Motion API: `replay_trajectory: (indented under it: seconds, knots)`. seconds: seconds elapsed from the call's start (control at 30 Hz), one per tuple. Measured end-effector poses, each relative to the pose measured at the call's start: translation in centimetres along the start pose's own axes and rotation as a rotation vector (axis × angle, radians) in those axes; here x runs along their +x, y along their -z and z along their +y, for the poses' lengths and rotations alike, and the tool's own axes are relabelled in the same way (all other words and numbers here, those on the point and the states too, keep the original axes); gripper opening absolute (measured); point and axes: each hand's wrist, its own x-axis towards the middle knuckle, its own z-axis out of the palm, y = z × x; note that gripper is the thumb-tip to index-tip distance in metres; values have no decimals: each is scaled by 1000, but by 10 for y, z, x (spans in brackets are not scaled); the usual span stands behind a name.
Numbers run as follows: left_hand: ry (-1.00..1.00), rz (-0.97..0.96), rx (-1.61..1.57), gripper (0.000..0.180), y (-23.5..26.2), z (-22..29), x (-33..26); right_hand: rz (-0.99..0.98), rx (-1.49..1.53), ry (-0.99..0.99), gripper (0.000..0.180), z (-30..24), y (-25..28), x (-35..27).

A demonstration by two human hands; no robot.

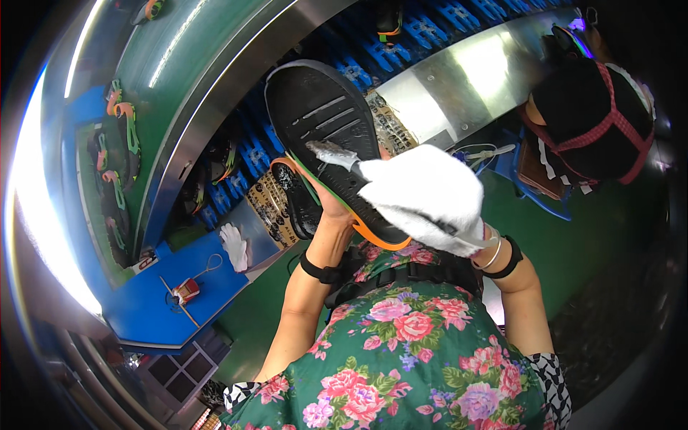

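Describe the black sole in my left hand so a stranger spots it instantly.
Look beyond the floral garment to the bare left hand. It holds a long black sole with orange edging its near end. Unlike the dark shoe behind, it lies under the white-gloved right hand.

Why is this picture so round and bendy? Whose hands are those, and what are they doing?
There's no robot here, just a person. A wide camera on their head looks down, and its lens bends straight edges into curves. So you see what's in front of them, plus their flowery green clothes.

The bare left hand holds a big black shoe sole with orange and green edges. The right hand, in a white glove, holds a tool, perhaps a brush, against it.

On the blue table lie another white glove and a small red thing.
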Motion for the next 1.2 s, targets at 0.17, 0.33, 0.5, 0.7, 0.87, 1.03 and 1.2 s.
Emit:
replay_trajectory:
  seconds: [0.17, 0.33, 0.5, 0.7, 0.87, 1.03, 1.2]
  knots:
    - [82, -413, -121, 125, 13, -19, 9, -44, -25, 79, 32, -3, -8, -17]
    - [130, -277, 27, 104, -15, -5, 5, 3, -12, 6, 27, 1, 17, -15]
    - [91, -285, -21, 106, -19, -11, 10, -10, 67, -23, 31, -7, 17, -27]
    - [-13, -358, -109, 86, -22, -13, 16, -75, -68, 50, 31, -6, 29, -38]
    - [-46, -396, -160, 91, -16, -21, 16, -32, 194, -98, 30, -4, 35, -42]
    - [-117, -371, -90, 90, -15, -19, 14, -36, 6, -4, 31, -8, 36, -44]
    - [-162, -391, -51, 92, -17, -19, 16, 17, 245, -281, 25, -4, 38, -48]
